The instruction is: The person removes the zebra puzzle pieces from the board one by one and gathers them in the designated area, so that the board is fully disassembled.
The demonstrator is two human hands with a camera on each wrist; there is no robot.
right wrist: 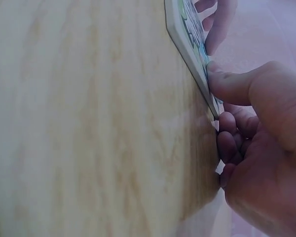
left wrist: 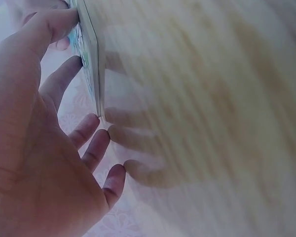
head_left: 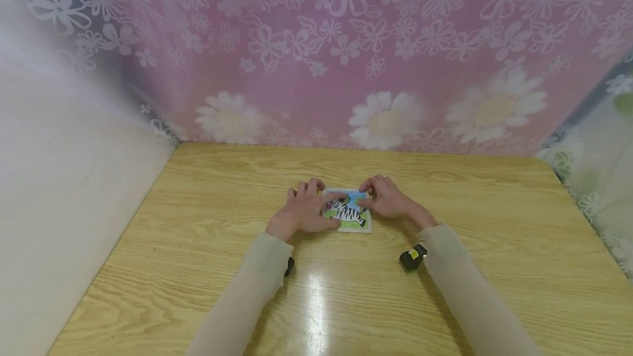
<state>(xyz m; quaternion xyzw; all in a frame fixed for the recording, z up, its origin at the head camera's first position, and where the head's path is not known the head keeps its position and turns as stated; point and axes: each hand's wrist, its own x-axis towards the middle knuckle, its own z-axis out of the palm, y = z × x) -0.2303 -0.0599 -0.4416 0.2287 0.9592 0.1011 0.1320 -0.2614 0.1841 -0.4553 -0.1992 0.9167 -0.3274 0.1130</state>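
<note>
A small square zebra picture board (head_left: 348,214) with a white border lies flat on the wooden table, between both hands. My left hand (head_left: 310,210) reaches over its left side, thumb near the front edge and index finger across the picture. In the left wrist view, the other fingers (left wrist: 96,148) of that hand spread down beside the board, tips at the table. My right hand (head_left: 390,199) holds the far right corner, thumb on the picture. Its other fingers (right wrist: 228,140) are curled beside the board's edge in the right wrist view. The hands partly hide the picture.
The wooden table (head_left: 198,268) extends around the board on all sides. A pink flowered curtain (head_left: 306,81) hangs behind its far edge, and a pale wall (head_left: 74,180) stands at the left. A black wrist camera (head_left: 412,257) sits under the right sleeve.
</note>
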